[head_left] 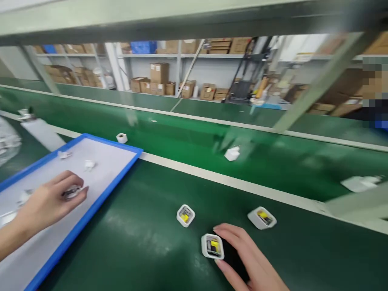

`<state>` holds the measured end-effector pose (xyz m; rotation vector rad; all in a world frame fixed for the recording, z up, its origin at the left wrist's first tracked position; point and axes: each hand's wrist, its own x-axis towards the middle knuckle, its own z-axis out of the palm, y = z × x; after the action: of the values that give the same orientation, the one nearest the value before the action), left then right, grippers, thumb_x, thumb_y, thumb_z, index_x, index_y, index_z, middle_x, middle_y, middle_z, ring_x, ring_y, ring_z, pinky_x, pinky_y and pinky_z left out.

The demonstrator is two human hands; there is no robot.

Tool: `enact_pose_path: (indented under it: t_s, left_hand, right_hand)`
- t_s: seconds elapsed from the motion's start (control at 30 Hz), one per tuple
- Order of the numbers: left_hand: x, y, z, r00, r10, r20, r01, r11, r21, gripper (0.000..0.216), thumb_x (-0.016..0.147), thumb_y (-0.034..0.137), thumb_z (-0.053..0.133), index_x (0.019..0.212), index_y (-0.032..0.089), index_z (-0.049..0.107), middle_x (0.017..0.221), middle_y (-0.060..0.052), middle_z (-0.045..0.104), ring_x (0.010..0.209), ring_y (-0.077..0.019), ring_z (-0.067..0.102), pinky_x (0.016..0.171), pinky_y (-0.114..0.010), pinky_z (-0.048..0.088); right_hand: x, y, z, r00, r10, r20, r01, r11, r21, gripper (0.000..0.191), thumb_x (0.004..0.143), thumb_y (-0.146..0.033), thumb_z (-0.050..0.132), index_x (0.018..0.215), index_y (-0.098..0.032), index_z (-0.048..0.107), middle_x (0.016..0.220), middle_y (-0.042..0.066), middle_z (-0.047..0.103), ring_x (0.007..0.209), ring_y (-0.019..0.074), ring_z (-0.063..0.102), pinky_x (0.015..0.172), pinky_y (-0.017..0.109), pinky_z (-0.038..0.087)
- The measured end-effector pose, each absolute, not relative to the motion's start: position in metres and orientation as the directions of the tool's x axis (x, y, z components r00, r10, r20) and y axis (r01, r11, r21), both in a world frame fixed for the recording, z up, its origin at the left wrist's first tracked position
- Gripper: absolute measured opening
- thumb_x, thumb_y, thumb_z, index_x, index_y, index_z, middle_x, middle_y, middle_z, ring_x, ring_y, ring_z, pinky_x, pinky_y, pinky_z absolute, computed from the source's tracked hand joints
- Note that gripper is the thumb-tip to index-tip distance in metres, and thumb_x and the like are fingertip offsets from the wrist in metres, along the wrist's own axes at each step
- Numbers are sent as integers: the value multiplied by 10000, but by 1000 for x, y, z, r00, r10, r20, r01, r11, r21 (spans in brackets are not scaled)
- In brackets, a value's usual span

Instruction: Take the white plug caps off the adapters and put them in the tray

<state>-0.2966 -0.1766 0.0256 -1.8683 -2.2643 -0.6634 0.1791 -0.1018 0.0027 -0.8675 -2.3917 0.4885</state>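
Note:
My left hand [50,200] is above the blue-rimmed white tray [106,147], its thumb and fingers closed on a small white plug part [72,191], mostly hidden by the fingers. My right hand [250,258] has thumb and forefinger at opposite sides of a white charger housing [205,247], its open face showing yellow and black components. Two similar housings lie near it on the green bench: one to the left [186,216] and another to the right [257,220]. Other small white plug parts [89,165] are scattered in the tray, blurred.
Beyond a pale strip runs a green conveyor belt [182,141] carrying several white pieces, among them a white housing [121,138] and a white plug piece [232,153]. A white bottle [44,133] stands left. Slanted posts [321,85] and an overhead beam frame the bench. Boxes fill shelves behind.

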Motion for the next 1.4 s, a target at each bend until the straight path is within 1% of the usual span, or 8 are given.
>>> enact_pose_path:
  t_s: [0.27,0.57,0.83,0.97,1.07,1.2,1.3,1.4]
  left_hand:
    - [-143,-108,51,295,908,298,743,-414,525,160,867,393,577,761,277,609,806,2,637,643,-157,594,576,-282,492]
    - [-67,-123,10,515,803,301,530,-574,624,50,917,212,548,875,239,547,890,-18,575,620,-122,527,540,-261,416]
    - [-63,-128,22,448,858,252,452,-460,764,80,989,293,557,1057,257,578,1025,-36,555,729,-130,551,648,-262,466]
    - [-33,-118,55,439,898,5,404,-203,892,187,1007,408,510,998,236,584,976,-23,576,843,-158,566,739,-279,467]
    - [-9,-111,70,427,874,-234,427,33,904,394,1017,593,383,970,224,514,907,-1,570,800,-154,552,672,-268,431]
    - [9,-106,78,422,834,-356,456,144,878,598,940,795,261,968,240,483,923,-2,592,848,-179,583,660,-275,408]
    - [10,-101,80,403,829,-388,485,166,859,551,969,751,262,1038,256,492,966,-3,619,877,-188,599,694,-288,424]
    - [-1,-92,74,387,894,-227,511,-3,859,398,1041,581,312,1100,249,523,1045,-10,610,904,-172,592,765,-298,444]
  right_hand:
    - [180,-115,11,-665,707,240,470,646,-601,376,969,-175,580,1329,-252,500,1276,108,584,1157,227,620,990,355,564]
    - [183,-104,-1,-571,768,291,479,599,-642,213,1004,-142,492,1185,-253,515,1143,77,617,1068,220,624,916,383,563]
    - [187,-105,1,-482,735,478,408,671,-620,390,966,-143,550,1331,-245,457,1193,111,573,1100,255,596,933,413,545]
    - [186,-104,1,-519,583,625,234,800,-552,518,962,-249,623,1436,-228,415,1136,115,597,973,255,620,822,398,566]
    - [185,-103,3,-482,632,606,276,767,-580,451,944,-357,684,1339,-225,510,1061,89,608,880,229,631,707,329,567]
    - [189,-102,7,-404,705,583,367,709,-603,261,946,-174,604,1196,-245,576,928,37,591,746,176,600,613,275,513]
    - [192,-102,7,-396,735,551,353,676,-647,283,953,-131,562,1191,-283,584,874,7,598,712,159,593,626,269,509]
    - [192,-102,3,-386,831,401,287,522,-803,302,974,-181,568,1244,-314,547,897,-6,620,693,145,616,622,264,527]
